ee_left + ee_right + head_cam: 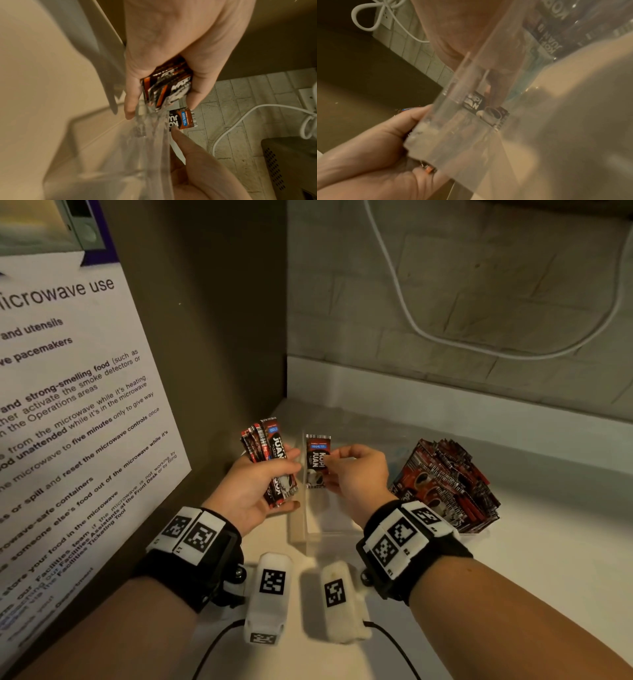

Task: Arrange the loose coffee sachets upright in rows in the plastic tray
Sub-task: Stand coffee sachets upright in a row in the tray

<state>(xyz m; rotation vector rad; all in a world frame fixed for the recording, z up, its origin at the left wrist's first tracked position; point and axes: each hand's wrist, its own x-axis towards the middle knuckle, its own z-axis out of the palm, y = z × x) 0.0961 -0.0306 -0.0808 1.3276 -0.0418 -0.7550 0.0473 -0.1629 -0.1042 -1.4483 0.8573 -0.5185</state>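
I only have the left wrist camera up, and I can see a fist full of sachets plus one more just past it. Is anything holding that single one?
Observer: Yes. In the head view the right hand pinches that single sachet upright over the clear plastic tray.
Operator: Are any sachets already stored somewhere?
Observer: A packed batch of sachets stands to the right of the hands, beyond the right wrist.
Operator: How is the left hand carrying its bundle?
Observer: The left hand grips a fanned bundle of sachets, tops pointing up, just left of the tray.
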